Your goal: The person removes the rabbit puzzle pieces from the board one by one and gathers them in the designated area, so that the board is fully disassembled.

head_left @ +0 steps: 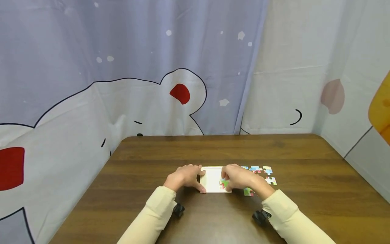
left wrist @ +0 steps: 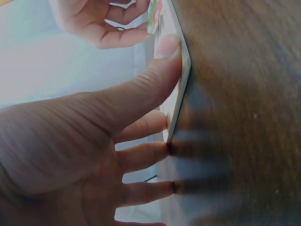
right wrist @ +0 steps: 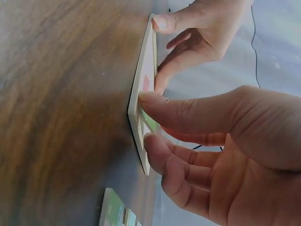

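Observation:
A white puzzle board with a raised rim lies flat on the table. At its left end, my left hand rests spread with fairly straight fingers. The left thumb presses on the rim near the front corner, and the other fingertips reach the board's edge and the table. My right hand is over the board's right part. Its thumb and fingers pinch a green and red jigsaw piece, tilted against the board's front rim. Part of this piece is hidden behind the fingers.
Several loose jigsaw pieces lie to the right of the board, some partly covered by the right hand and forearm. One green piece is near the right wrist. The brown wooden table reaches back to a printed curtain.

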The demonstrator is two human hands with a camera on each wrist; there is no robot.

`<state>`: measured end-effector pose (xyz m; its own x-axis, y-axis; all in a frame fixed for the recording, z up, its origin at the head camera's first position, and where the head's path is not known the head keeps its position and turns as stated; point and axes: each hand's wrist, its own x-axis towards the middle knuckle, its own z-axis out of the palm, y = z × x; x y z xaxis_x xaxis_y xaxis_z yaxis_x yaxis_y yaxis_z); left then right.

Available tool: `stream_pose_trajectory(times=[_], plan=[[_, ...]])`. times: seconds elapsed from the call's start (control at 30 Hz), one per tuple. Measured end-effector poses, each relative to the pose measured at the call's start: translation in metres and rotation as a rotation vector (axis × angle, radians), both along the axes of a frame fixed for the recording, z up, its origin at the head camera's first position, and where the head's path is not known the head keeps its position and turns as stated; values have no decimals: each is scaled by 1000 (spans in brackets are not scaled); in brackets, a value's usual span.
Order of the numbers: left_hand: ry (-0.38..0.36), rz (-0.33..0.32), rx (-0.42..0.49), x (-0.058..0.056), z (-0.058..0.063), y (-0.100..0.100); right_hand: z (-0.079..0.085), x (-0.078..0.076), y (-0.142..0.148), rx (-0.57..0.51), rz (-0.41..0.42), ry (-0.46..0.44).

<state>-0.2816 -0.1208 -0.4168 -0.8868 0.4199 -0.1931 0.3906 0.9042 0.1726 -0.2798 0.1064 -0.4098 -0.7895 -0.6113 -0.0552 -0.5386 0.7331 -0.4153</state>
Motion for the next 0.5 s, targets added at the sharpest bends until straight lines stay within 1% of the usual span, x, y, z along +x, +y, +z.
stream_pose_trajectory(times=[0.17, 0.3, 0.4, 0.5], plan=[[-3, 4, 10, 1, -3, -3, -1, -1, -2, -24, -43, -30], [7, 0, 18, -1, -1, -3, 0, -4, -2, -59, -47, 9], [-1, -1, 15, -2, 0, -1, 1, -5, 0, -102, -40, 41], [-6, -5, 7, -3, -1, 1, 1, -5, 1, -161, -38, 43]])
